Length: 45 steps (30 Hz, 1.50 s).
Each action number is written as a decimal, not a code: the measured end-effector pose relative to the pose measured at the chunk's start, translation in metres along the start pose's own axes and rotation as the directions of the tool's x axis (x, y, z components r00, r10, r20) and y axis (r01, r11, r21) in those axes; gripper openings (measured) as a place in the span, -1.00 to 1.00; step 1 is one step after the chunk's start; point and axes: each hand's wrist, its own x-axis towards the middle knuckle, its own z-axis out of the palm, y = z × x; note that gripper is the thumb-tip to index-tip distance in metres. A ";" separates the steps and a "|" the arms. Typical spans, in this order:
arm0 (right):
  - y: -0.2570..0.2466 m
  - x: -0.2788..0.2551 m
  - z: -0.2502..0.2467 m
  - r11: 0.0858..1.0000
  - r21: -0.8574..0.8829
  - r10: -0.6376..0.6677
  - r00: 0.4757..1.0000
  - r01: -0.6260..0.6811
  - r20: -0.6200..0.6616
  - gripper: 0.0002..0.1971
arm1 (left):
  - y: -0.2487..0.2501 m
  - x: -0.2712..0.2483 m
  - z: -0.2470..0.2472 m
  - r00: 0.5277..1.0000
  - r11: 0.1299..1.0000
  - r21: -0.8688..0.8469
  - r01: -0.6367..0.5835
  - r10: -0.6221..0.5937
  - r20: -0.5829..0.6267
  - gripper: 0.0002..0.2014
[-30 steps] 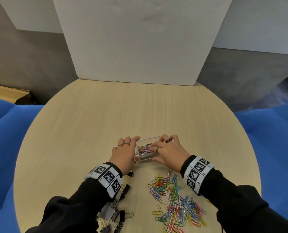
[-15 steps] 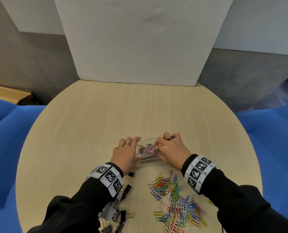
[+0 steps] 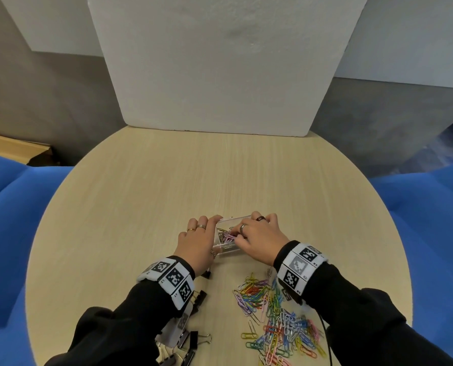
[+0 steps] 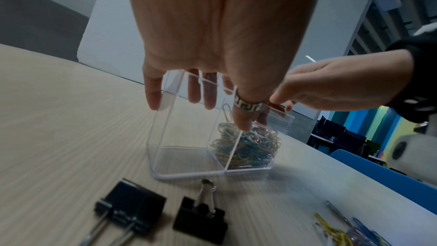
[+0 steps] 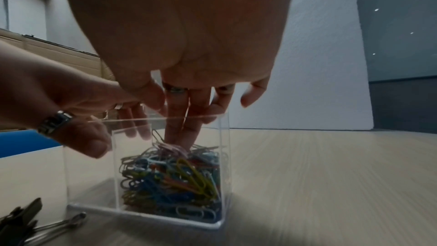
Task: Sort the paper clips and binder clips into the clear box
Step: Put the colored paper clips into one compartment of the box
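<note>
The table (image 3: 146, 196) carries the clear box (image 4: 189, 158) between both hands; the hands cover most of it in the head view. Left hand (image 3: 199, 243) grips its left wall. Right hand (image 3: 259, 239) presses straight fingers (image 5: 179, 137) onto paper clips (image 5: 170, 177) in the right compartment. Binder clips (image 4: 132, 207) are partly under the left sleeve.

It looks like an office lounge: a round pale wood-grain table (image 3: 146, 207) fills the frame's centre, flanked left and right by blue upholstered seats (image 3: 431, 207). Dark desks and chairs (image 4: 343, 137) show at the left-wrist frame's right edge.
</note>
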 end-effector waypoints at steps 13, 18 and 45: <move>-0.019 0.017 -0.009 0.953 -0.298 0.052 0.998 -0.057 -0.024 -0.71 | 0.001 -0.001 0.000 1.000 1.000 0.006 0.005 -0.005 -0.009 -0.27; -0.008 0.013 -0.013 0.995 -0.045 0.083 0.994 -0.087 -0.077 -0.74 | 0.000 -0.001 0.001 1.000 1.000 0.017 -0.001 0.002 -0.018 -0.28; -0.001 -0.001 -0.002 0.992 0.105 0.085 0.984 -0.069 -0.155 -0.72 | -0.004 0.001 0.006 0.998 0.999 0.024 -0.026 0.027 -0.048 -0.29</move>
